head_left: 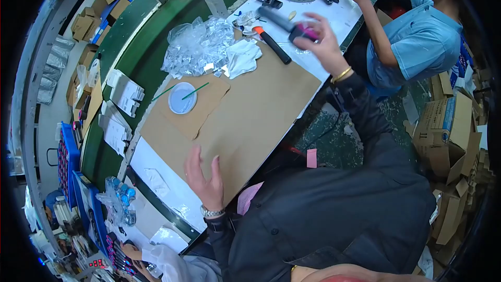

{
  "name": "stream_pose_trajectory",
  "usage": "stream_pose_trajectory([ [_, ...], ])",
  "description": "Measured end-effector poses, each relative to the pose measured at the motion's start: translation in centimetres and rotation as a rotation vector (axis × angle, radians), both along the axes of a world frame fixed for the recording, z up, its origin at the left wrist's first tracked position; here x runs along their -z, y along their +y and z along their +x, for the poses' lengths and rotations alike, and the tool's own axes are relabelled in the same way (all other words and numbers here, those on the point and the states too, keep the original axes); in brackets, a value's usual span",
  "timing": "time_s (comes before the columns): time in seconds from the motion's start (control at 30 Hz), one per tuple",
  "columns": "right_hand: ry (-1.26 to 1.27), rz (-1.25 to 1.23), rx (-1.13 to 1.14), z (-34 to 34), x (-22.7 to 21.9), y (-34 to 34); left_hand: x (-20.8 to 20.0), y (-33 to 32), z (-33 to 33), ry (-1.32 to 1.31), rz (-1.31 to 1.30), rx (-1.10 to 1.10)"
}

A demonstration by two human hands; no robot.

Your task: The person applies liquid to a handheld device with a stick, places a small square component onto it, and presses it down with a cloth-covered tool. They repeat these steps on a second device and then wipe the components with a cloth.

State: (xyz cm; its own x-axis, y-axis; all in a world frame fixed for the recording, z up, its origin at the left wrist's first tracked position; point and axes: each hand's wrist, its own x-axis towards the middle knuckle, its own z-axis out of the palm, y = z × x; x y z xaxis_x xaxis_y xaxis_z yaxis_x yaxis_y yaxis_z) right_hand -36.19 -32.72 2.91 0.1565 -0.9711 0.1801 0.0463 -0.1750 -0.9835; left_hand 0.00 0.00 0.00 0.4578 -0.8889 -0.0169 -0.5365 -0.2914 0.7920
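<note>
My right hand [324, 47] is raised over the far right of the table, closed round a dark handheld device [279, 19] with a magenta part. Motion blurs the device, and its exact kind cannot be made out. My left hand [206, 183] hovers at the near edge of a brown cardboard sheet [250, 104], fingers apart and holding nothing. On a torn cardboard piece [201, 117] lies a round white dish [180, 105] with a thin green stick [195, 90] across its rim. A black-handled tool with an orange collar [274, 44] rests below the device.
A clear plastic bag of small pale pieces [195, 47] and a white cloth [243, 57] lie at the far side. A co-worker in a light blue shirt [425, 47] works at the right. White trays [125, 92] line the green conveyor. Cardboard boxes [441, 130] stand on the right floor.
</note>
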Motion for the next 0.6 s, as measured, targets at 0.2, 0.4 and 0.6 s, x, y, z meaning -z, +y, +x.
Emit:
stream_pose_trajectory([
  [0.2, 0.139, -0.157, -0.912, 6.9, -1.5, 8.8, -7.6, -6.0, -3.4, -0.700, -0.496, 0.255],
  [0.4, 0.179, -0.325, -1.164, 12.8, -0.5, 10.0, -4.3, -2.5, -3.2, -0.309, 0.057, 0.277],
  [0.6, 0.429, -0.348, -0.781, 16.1, 1.0, 8.4, -1.6, 1.6, -4.7, -0.218, 0.028, -0.213],
])
